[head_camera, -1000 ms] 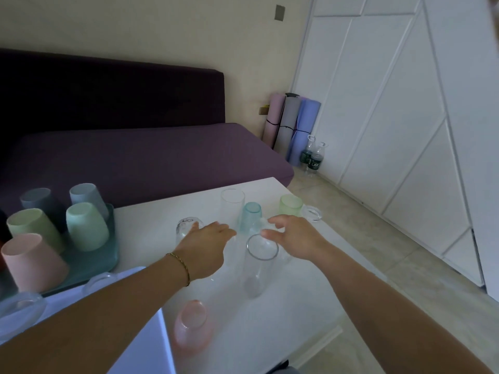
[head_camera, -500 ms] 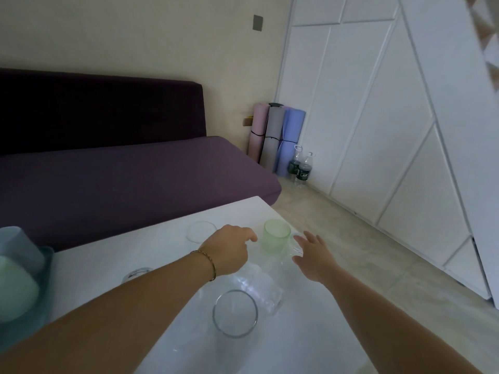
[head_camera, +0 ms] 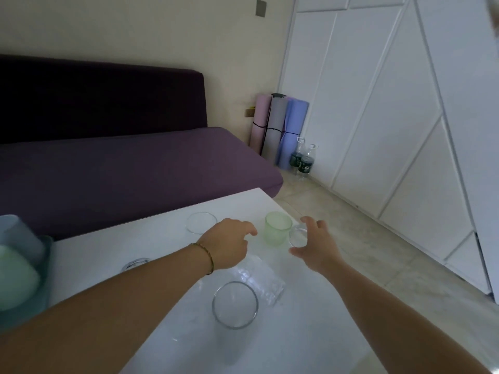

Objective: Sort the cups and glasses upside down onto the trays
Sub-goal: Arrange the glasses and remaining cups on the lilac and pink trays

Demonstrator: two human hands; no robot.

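Note:
A frosted green cup (head_camera: 278, 229) stands upright near the far right corner of the white table (head_camera: 310, 319). A small clear glass (head_camera: 297, 237) stands just right of it. My right hand (head_camera: 316, 248) is spread around that glass, thumb near and fingers far, without closing on it. My left hand (head_camera: 228, 245) hovers palm down just left of the green cup, fingers loosely curled, with nothing visible in its grip. A tall clear glass (head_camera: 235, 305) stands upright in front, and a textured clear glass (head_camera: 263, 279) sits behind it. Another clear glass (head_camera: 201, 222) stands further back.
At the left edge a teal tray (head_camera: 46, 256) holds upside-down cups, a green one (head_camera: 14, 279) and a grey-blue one (head_camera: 17, 236). A glass rim (head_camera: 135, 264) shows by my left forearm. A purple sofa (head_camera: 135, 168) runs behind the table; tiled floor lies to the right.
My right hand has moved forward and spread around the small clear glass beside the green cup. My left hand has stayed just left of the green cup.

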